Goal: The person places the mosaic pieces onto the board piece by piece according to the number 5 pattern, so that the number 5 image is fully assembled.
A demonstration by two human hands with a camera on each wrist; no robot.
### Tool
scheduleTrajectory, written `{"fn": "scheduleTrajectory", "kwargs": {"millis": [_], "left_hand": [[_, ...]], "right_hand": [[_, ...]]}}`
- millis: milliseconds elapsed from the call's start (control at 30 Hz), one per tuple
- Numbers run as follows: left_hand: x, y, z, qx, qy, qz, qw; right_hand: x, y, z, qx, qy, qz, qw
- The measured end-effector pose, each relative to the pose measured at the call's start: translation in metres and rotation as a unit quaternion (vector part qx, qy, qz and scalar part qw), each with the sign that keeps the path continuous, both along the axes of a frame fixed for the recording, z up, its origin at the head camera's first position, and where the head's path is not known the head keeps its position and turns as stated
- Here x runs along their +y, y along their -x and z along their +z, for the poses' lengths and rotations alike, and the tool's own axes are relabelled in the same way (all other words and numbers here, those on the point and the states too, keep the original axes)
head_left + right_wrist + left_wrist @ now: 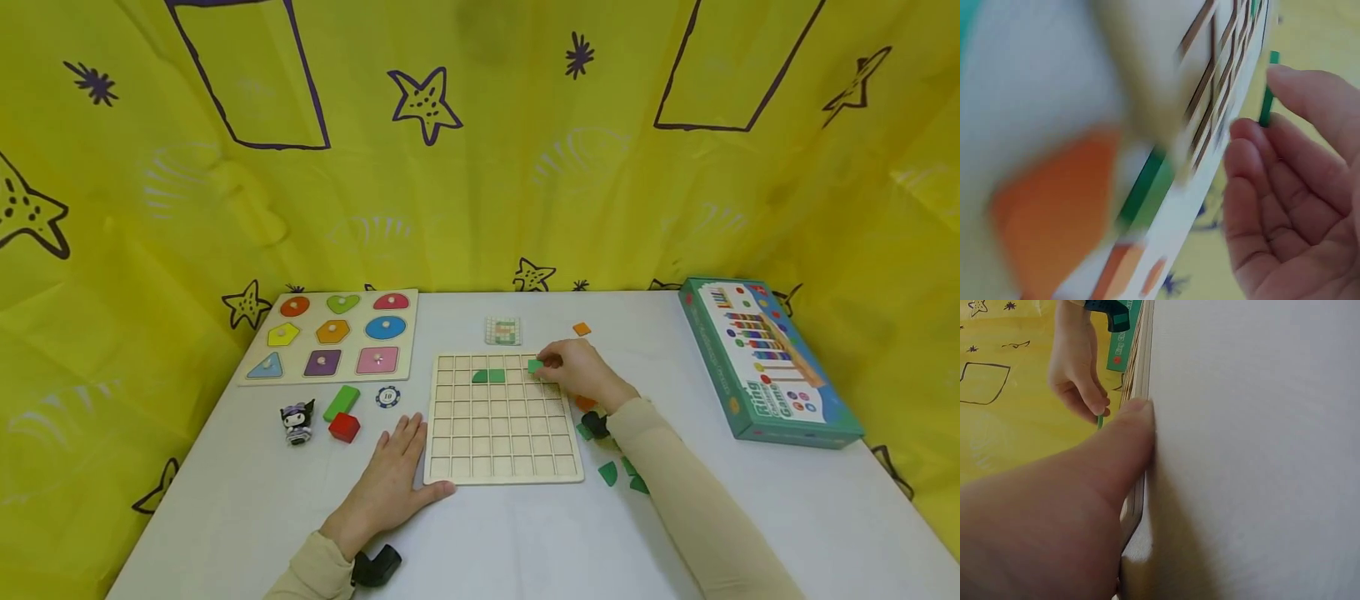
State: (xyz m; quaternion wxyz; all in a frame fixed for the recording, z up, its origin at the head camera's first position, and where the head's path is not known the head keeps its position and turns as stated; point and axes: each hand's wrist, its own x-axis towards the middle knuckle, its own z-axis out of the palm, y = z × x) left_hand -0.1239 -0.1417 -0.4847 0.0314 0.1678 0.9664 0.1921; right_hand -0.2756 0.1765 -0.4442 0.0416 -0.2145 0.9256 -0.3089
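My right hand pinches a green tile between thumb and fingers over the upper right of a wooden grid board. The right wrist view shows that tile edge-on at the fingertips. Two green pieces sit side by side in the board's second row: a curved-edged piece and a square piece. My left hand lies flat with fingers spread at the board's lower left corner. In the left wrist view the thumb rests along the board's edge.
Loose green pieces and orange ones lie right of the board, partly under my right forearm. A small pattern card and an orange tile are behind it. Left are a shape puzzle, blocks, a figurine and a chip; right, a game box.
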Motion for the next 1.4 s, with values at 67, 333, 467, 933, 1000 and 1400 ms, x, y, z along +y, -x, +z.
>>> {"fn": "scheduleTrajectory", "kwargs": {"millis": [67,333,467,933,1000,1400], "left_hand": [[0.000,0.000,0.000,0.003,-0.002,-0.002,1.0000],[0.000,0.000,-0.001,0.005,-0.006,-0.002,1.0000],[-0.001,0.000,-0.002,0.012,-0.005,-0.004,0.9999],[-0.001,0.000,0.000,0.006,-0.002,-0.005,1.0000],[-0.001,0.000,0.000,0.005,-0.001,-0.003,1.0000],[0.000,0.001,0.000,-0.003,0.004,-0.001,1.0000]], "right_hand": [[-0.010,0.000,0.000,0.001,-0.011,0.019,1.000],[-0.034,0.004,-0.002,0.013,-0.066,0.044,0.997],[-0.040,0.006,-0.002,0.002,-0.085,0.043,0.995],[-0.043,0.005,-0.001,-0.023,-0.091,0.019,0.995],[-0.042,0.005,0.000,-0.021,-0.090,0.021,0.995],[0.013,0.010,0.005,0.014,-0.011,-0.032,0.999]]}}
